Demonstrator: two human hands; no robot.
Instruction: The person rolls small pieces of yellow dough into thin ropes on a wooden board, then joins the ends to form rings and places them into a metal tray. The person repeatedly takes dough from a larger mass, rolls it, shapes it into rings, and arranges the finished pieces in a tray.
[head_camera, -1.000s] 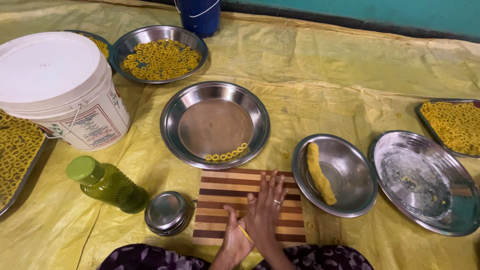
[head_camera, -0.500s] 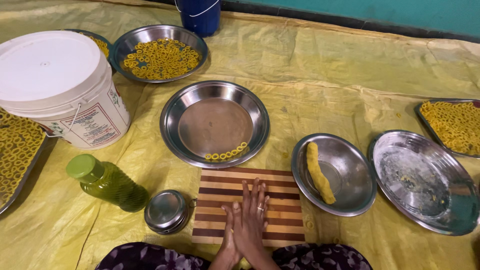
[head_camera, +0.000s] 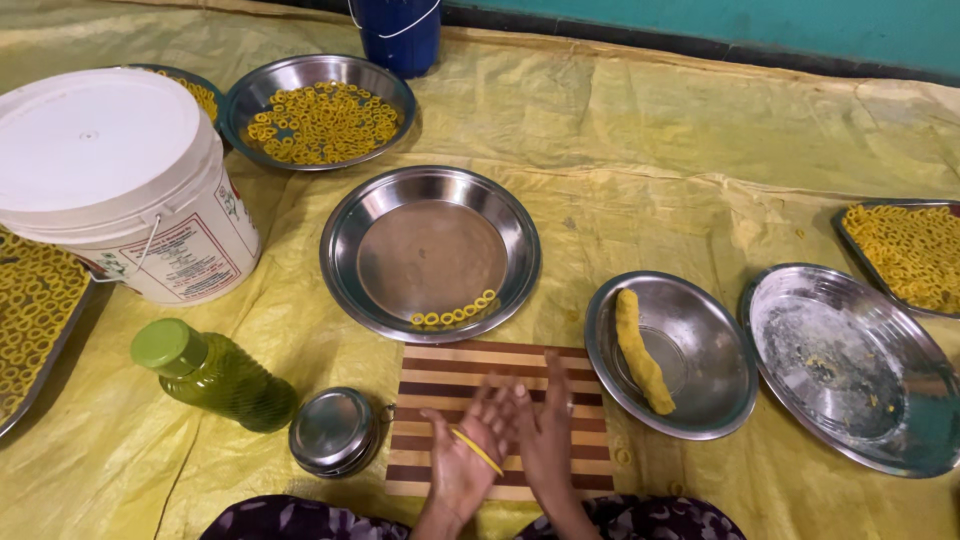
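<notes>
On the left we're seeing a white lidded bucket (head_camera: 120, 190), a green bottle (head_camera: 212, 374) and a small steel tin (head_camera: 333, 430) sitting on the yellow sheet (head_camera: 680, 170). Over the striped cutting board (head_camera: 470, 375), our left hand (head_camera: 462, 460) and right hand (head_camera: 545, 440) are pressing together, their grip closing on a thin yellow dough strip (head_camera: 476, 450). To the right, a steel bowl (head_camera: 700, 340) is holding a dough roll (head_camera: 640, 350).
</notes>
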